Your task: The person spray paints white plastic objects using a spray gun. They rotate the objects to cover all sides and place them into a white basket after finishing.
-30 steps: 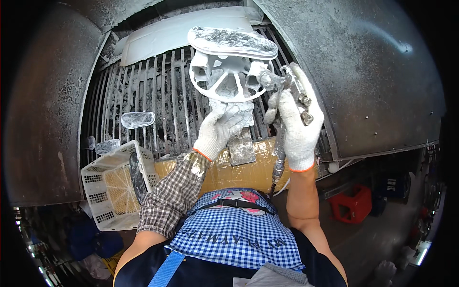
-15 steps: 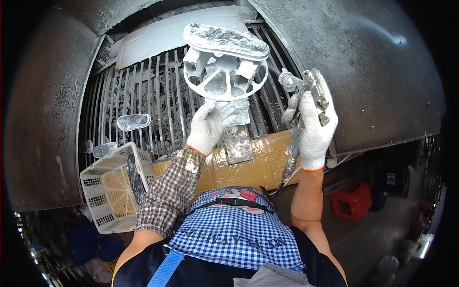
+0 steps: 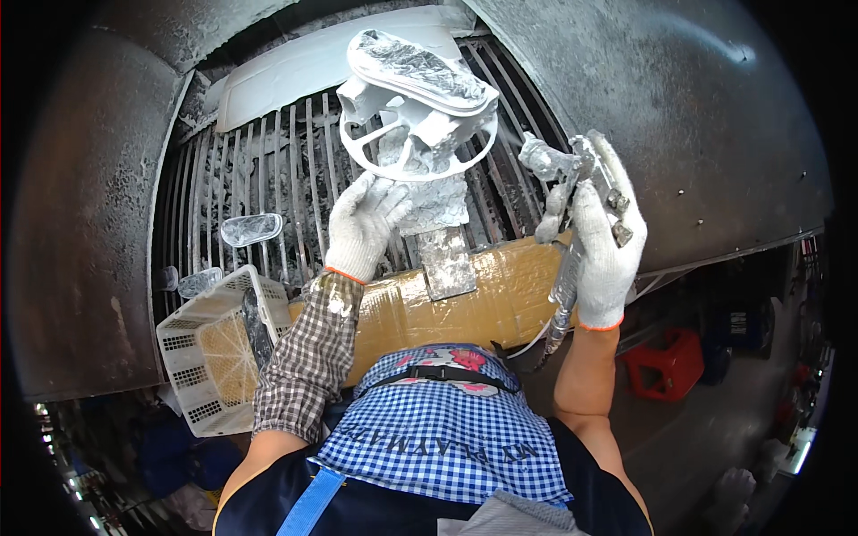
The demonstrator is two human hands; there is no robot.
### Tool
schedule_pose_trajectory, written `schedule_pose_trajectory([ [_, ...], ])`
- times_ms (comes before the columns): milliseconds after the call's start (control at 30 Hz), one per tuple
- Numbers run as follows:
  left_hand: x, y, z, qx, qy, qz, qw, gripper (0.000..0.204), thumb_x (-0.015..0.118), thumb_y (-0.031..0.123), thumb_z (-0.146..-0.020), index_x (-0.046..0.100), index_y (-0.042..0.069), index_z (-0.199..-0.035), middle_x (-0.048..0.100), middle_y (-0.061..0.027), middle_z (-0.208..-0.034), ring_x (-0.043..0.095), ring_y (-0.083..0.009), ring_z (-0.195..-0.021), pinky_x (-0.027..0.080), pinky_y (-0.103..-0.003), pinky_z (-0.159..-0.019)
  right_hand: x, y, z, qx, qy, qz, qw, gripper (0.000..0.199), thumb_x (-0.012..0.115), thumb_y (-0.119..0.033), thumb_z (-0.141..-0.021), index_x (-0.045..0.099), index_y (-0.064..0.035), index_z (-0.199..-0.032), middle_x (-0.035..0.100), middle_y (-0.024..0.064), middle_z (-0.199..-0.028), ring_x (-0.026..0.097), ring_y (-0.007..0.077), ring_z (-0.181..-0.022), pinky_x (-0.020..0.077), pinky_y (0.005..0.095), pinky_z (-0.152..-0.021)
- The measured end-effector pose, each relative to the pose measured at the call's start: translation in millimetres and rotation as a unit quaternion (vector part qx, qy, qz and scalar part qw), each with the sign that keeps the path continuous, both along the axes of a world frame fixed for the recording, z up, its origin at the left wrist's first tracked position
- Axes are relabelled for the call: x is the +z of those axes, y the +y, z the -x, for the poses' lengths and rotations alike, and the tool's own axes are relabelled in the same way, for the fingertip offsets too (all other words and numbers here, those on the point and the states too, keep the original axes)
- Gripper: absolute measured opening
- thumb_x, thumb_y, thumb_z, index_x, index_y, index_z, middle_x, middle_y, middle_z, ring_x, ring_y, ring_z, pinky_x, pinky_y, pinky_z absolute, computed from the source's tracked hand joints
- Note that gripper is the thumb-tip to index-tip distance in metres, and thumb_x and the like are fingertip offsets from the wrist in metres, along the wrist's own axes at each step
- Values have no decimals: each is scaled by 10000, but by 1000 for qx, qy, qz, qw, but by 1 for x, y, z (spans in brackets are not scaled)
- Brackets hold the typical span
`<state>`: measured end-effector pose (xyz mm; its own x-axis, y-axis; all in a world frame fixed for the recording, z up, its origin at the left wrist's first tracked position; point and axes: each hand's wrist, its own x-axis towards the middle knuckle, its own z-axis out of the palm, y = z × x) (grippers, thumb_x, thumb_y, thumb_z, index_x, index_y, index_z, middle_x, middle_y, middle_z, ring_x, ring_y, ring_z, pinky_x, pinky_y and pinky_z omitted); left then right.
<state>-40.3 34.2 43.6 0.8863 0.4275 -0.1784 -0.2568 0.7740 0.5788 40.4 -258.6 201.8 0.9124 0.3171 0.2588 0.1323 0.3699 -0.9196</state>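
A shoe-sole-shaped piece (image 3: pixel 420 71), white at the edge with a crinkled dark-and-clear middle, rests on blocks atop a white spoked wheel (image 3: pixel 357 154). The wheel stands on a crusted pedestal (image 3: pixel 438 210) with a metal plate below. My left hand (image 3: pixel 362 228), in a white knit glove, is at the wheel's near-left rim, its fingers stretched toward the pedestal; whether they touch the rim is hard to tell. To the right, my gloved right hand (image 3: pixel 608 237) is wrapped round a grimy spray gun (image 3: pixel 559 170), whose nozzle points left toward the wheel. A hose runs down from its handle.
Metal bars (image 3: pixel 304 170) form a grate, with a white sheet (image 3: pixel 268 85) at the back. A similar oval piece (image 3: pixel 251 230) lies on the left. A white plastic basket (image 3: pixel 201 335) stands near left, beside a tape-covered board (image 3: pixel 509 286). Metal walls flank both sides. A red stool (image 3: pixel 666 364) is lower right.
The wheel has turned, so the sole-shaped piece now slants more steeply down to the right. My left hand has moved left. My right hand and the spray gun have shifted slightly right.
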Motion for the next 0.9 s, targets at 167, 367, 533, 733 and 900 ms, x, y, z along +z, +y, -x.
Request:
schedule_pose_trajectory([
  [167,3,11,2,10,-14,-15,1000,590,601,282,-1031,452,-46,-1499,497,-306,-1572,544,-470,-1407,507,-582,-1132,-2,2,2,-4,32,-41,999,551,611,-64,-1070,448,50,-1584,673,64,-993,617,70,-796,546,227,-687],
  [367,-5,3,4,34,23,30,999,449,616,274,-1041,531,14,-1398,639,-233,-1359,651,-423,-1199,560,-569,-1022,0,7,6,5,23,-24,999,553,603,-58,-1065,449,50,-1585,673,64,-975,619,73,-815,543,230,-694],
  [533,-9,-17,2,-9,29,20,999,450,670,294,-991,585,30,-1346,614,-236,-1391,629,-425,-1245,548,-573,-1041,2,8,5,32,19,-3,999,566,594,-50,-1050,444,60,-1585,671,67,-922,612,80,-749,534,226,-695],
  [733,12,-30,-3,-28,5,33,999,531,650,300,-1007,541,6,-1436,580,-253,-1469,607,-422,-1302,522,-553,-1081,10,21,8,3,68,-39,997,566,614,-49,-1043,459,61,-1577,701,83,-933,633,80,-735,534,224,-668],
  [900,7,-17,-1,-16,7,25,1000,639,616,301,-1018,457,-26,-1543,544,-254,-1532,594,-405,-1337,507,-544,-1125,-3,17,0,127,16,0,992,560,625,-30,-1038,471,71,-1567,712,72,-955,651,85,-741,548,233,-664],
])
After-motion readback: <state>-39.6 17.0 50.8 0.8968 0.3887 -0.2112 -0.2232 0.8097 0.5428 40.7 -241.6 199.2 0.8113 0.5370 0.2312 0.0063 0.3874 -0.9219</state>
